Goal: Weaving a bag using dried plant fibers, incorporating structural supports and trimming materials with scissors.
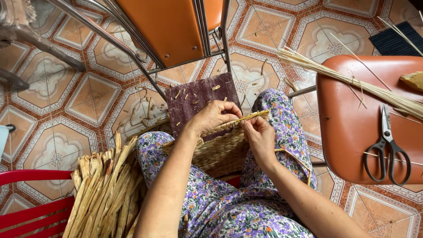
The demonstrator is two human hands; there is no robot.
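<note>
Floral-print cloth point(229, 207) in purple and white covers the lap nearest the camera, and on it rests a woven basket point(220, 154) of tan plaited fibre, its mouth turned away so that what it holds cannot be told. Far to the left of the left hand, a bundle of flat, dry, straw-coloured strips point(105, 189) stands beside a red slatted seat point(31, 202). The left hand point(213, 117) is curled closed over the basket's rim, fingers folded down on the weave and pinching a pale flat strand point(251, 117) that runs along that rim. Just behind this hand a dark purple ribbed mat point(198, 94) lies on the patterned tile floor point(70, 88), scattered with short fibre scraps, under the metal legs of an orange chair point(169, 26). The right hand point(260, 136) sits touching the left, fingers narrowed to a pinch on the same strand at the basket's edge. Right of this hand, well apart, a rust-orange smooth plastic seat point(352, 128) serves as a worktop: across its upper part lies a long sheaf of thin pale reeds point(352, 81), and below them black-handled scissors point(387, 150) lie with blades closed, pointing away. A tan wedge-shaped piece point(414, 80) rests at the seat's far right edge, and a dark ribbed mat point(394, 42) shows on the floor beyond.
</note>
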